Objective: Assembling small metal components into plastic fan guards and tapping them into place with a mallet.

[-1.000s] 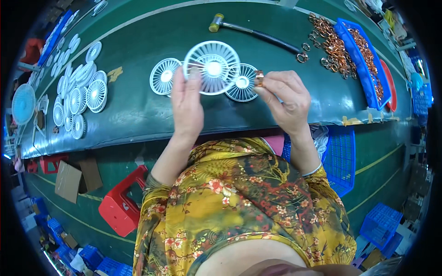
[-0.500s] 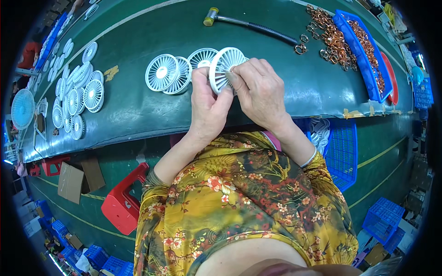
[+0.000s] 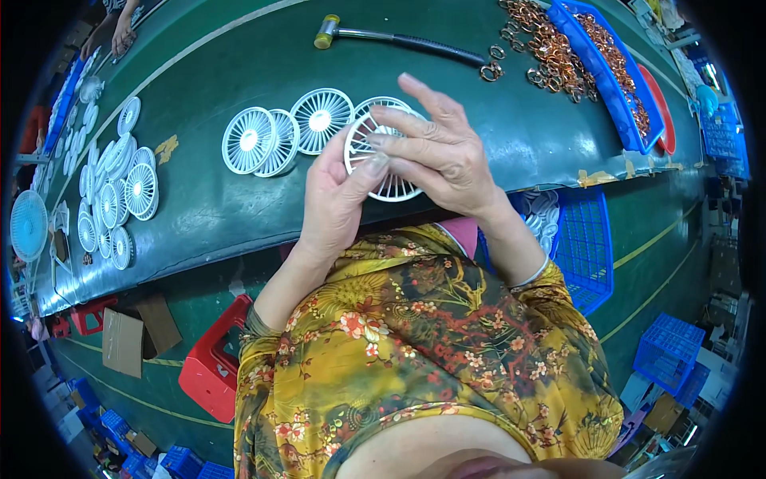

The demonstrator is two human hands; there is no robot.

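Note:
A white round fan grille with thin spokes (image 3: 396, 189) is held between my hands above the near side of the table. My left hand (image 3: 333, 199) grips its left rim, with the thumb over the front. The fingers of my right hand (image 3: 447, 156) close on the grille around its middle, while one finger points up off it. They hide the hub, so anything small there cannot be made out. Just beyond lie several similar grilles: an overlapping pair (image 3: 246, 141), one farther back (image 3: 321, 120), and another (image 3: 383, 103) partly behind my right hand.
More white grilles (image 3: 114, 191) are piled on the left. A hammer (image 3: 399, 38) lies at the back, near loose copper-coloured rings (image 3: 550, 48) and a blue tray (image 3: 602, 76) of them. Blue crate (image 3: 586, 255) and red stool (image 3: 211, 367) stand below. Another person's hand (image 3: 123, 38) is far left.
The grille in my hands has turned from edge-on to more face-on and come lower. A right finger has lifted off it. The whole view has shifted, and another person's hand has appeared far left.

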